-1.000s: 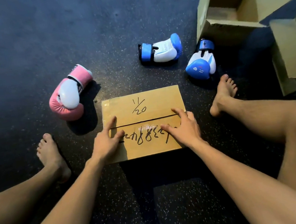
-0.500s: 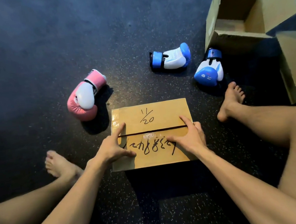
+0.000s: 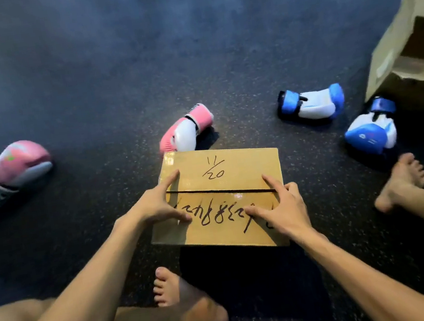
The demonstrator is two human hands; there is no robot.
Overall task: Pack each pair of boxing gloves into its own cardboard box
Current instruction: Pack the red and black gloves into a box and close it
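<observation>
I read wide bare floor (image 3: pixel 117 65) beyond the closed box (image 3: pixel 231 230) and to its left, out to the far pink glove (image 3: pixel 15 170). The near pink glove (image 3: pixel 186 134) lies just behind the box's far edge. Rightward it's crowded: upper blue glove (image 3: pixel 311 104), lower blue glove (image 3: pixel 372 134), a foot (image 3: pixel 399 181), the open box (image 3: pixel 391 56).

**Posture of the arms and hands, located relative to the closed cardboard box (image 3: pixel 243 164).** The left forearm (image 3: pixel 92 283) and right forearm (image 3: pixel 354 268), both bare, reach forward and converge on the box top.

- **Left hand (image 3: pixel 155 208):** palm down at the box's left edge. The index finger lies straight across the flap seam onto the far flap, and the thumb is spread along the near flap.
- **Right hand (image 3: pixel 283 210):** palm down at the box's right edge. The index fingertip is at the seam and the thumb is stretched leftward over the near flap. The pose of the outer fingers is unclear.
- **Feet:** the bare left foot (image 3: pixel 189 306) lies just nearer than the box. The bare right foot (image 3: pixel 399 181) lies to the box's right, apart from it.
</observation>
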